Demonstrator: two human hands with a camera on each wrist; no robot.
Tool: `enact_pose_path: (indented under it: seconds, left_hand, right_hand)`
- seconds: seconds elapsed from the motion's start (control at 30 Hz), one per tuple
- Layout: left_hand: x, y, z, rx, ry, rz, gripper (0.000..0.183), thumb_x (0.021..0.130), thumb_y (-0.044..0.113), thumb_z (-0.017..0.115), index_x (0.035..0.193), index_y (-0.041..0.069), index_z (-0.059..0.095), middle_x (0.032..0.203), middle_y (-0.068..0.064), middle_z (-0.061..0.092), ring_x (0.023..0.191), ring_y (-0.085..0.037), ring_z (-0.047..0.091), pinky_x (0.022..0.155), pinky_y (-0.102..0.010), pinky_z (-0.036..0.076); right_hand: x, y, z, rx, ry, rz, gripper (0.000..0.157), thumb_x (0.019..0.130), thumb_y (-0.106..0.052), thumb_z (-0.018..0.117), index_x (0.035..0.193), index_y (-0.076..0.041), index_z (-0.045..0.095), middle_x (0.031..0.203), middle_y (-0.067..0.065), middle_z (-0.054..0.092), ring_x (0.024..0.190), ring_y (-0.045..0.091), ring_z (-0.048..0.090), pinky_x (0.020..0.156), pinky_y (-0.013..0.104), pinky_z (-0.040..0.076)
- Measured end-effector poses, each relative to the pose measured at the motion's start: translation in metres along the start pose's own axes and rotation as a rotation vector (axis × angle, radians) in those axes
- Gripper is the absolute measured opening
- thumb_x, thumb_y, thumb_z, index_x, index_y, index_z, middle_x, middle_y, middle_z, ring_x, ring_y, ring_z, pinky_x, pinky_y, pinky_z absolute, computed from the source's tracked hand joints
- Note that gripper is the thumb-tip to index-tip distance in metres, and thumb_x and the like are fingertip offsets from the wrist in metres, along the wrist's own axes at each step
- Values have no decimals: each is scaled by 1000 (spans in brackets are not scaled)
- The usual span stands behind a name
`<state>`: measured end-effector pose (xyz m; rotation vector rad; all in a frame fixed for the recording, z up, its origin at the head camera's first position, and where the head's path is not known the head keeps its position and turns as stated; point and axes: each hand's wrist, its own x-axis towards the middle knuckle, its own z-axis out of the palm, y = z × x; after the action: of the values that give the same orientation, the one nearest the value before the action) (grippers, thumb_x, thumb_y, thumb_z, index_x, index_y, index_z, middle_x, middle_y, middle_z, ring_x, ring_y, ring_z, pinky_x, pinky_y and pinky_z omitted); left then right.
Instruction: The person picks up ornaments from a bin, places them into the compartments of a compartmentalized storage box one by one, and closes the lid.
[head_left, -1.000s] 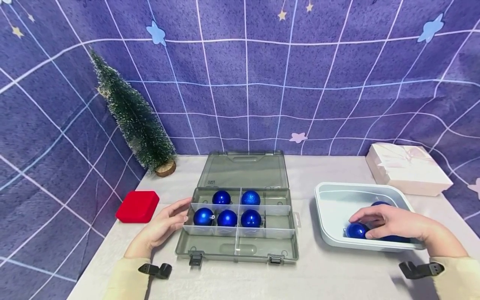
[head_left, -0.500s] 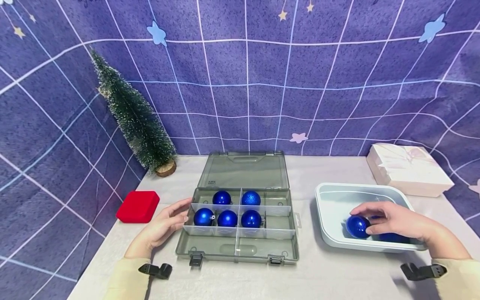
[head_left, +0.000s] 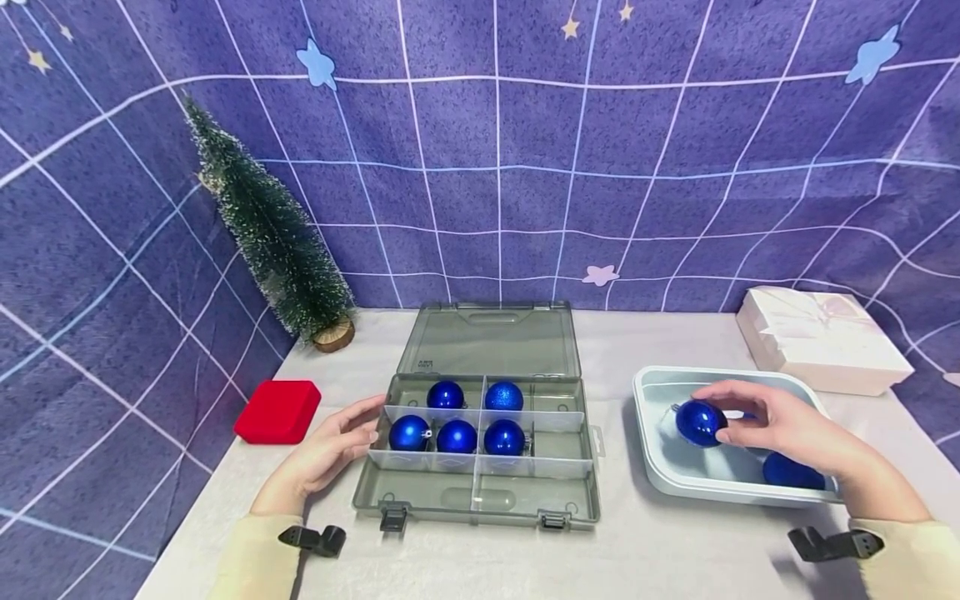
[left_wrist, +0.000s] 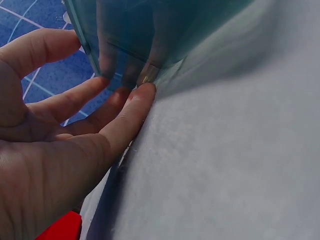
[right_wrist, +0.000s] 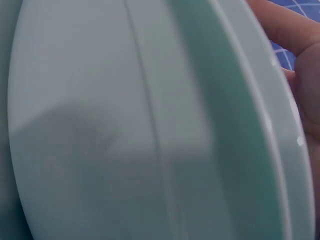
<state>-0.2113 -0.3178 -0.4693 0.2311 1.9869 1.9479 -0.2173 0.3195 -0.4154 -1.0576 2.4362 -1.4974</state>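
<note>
In the head view my right hand pinches a shiny blue Christmas ball between thumb and fingers, over the pale blue basin. Another blue ball lies in the basin, partly behind that hand. My left hand rests with extended fingertips against the left side of a grey see-through compartment box, whose lid is folded back. Several blue balls, among them a glittery one, sit in its back and middle rows. The right wrist view shows mostly the basin's outer wall; the held ball is hidden there.
A small frosted Christmas tree leans at the back left, with a red box in front of it. Behind the basin stands a white gift box. A purple gridded cloth hangs behind the white tabletop.
My right hand has lifted the shiny ball off the basin's floor and moved it slightly left and back. The left hand keeps its place at the compartment box.
</note>
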Motion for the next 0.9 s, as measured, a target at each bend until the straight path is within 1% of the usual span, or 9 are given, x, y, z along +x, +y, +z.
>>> enact_pose_path:
  seconds: [0.1, 0.33, 0.4, 0.47, 0.6, 0.67, 0.7, 0.77, 0.9]
  left_hand:
    - [0, 0, 0, 0, 3, -5, 70, 100, 1, 54, 160, -5, 19, 162, -31, 16, 125, -13, 50, 99, -27, 45]
    - [-1, 2, 0, 10, 8, -12, 70, 100, 3, 56, 160, -4, 20, 163, -30, 16, 128, -16, 47, 99, -27, 45]
    - [-1, 2, 0, 11, 8, -10, 70, 100, 3, 55, 160, -4, 20, 163, -30, 15, 128, -17, 47, 99, -27, 44]
    - [-1, 1, 0, 10, 2, -8, 70, 100, 3, 55, 160, -4, 19, 163, -30, 15, 128, -17, 47, 100, -27, 44]
    - [-1, 1, 0, 5, -3, -7, 70, 100, 2, 55, 160, -5, 19, 163, -30, 16, 127, -16, 48, 100, -28, 44]
    - [-1, 0, 0, 5, -2, -8, 70, 100, 2, 55, 160, -5, 19, 162, -30, 16, 127, -15, 48, 99, -28, 44]
    - [-1, 0, 0, 4, 0, -9, 71, 100, 2, 55, 160, -5, 19, 162, -30, 16, 127, -16, 47, 99, -28, 44]
    - [0, 0, 0, 5, 3, -10, 71, 99, 2, 56, 160, -4, 20, 162, -30, 16, 128, -17, 46, 99, -28, 44]
    - [0, 1, 0, 6, 7, -12, 71, 99, 2, 56, 160, -4, 20, 163, -30, 16, 129, -18, 45, 99, -28, 44]
  right_hand:
    - [4, -7, 4, 17, 28, 18, 46, 89, 11, 69, 134, 7, 57, 127, 5, 68, 117, 5, 62, 82, 27, 56]
    - [17, -29, 17, -9, 79, 46, 45, 93, 5, 69, 136, 1, 58, 130, 2, 65, 118, 5, 61, 84, 25, 55]
    - [23, -36, 21, -12, 95, 29, 45, 93, 6, 69, 136, 1, 59, 130, 1, 65, 118, 5, 61, 85, 24, 54]
    - [28, -42, 25, 13, 104, -4, 45, 92, 9, 68, 135, 2, 59, 130, 2, 64, 118, 6, 61, 85, 24, 54]
    - [41, -51, 36, 98, 101, -81, 47, 90, 16, 65, 135, 8, 56, 130, 8, 63, 115, 12, 63, 88, 26, 54]
    - [49, -55, 42, 125, 97, -102, 47, 90, 17, 65, 135, 9, 56, 131, 12, 61, 115, 14, 64, 90, 27, 53]
    - [52, -57, 46, 134, 96, -104, 47, 90, 17, 66, 135, 9, 56, 130, 14, 61, 114, 15, 64, 91, 28, 53]
    - [59, -59, 53, 118, 100, -100, 46, 90, 14, 68, 134, 7, 58, 130, 15, 61, 116, 14, 63, 92, 27, 52]
    - [72, -62, 67, 65, 94, -79, 44, 90, 6, 72, 132, 2, 62, 128, 15, 63, 117, 11, 62, 94, 25, 51]
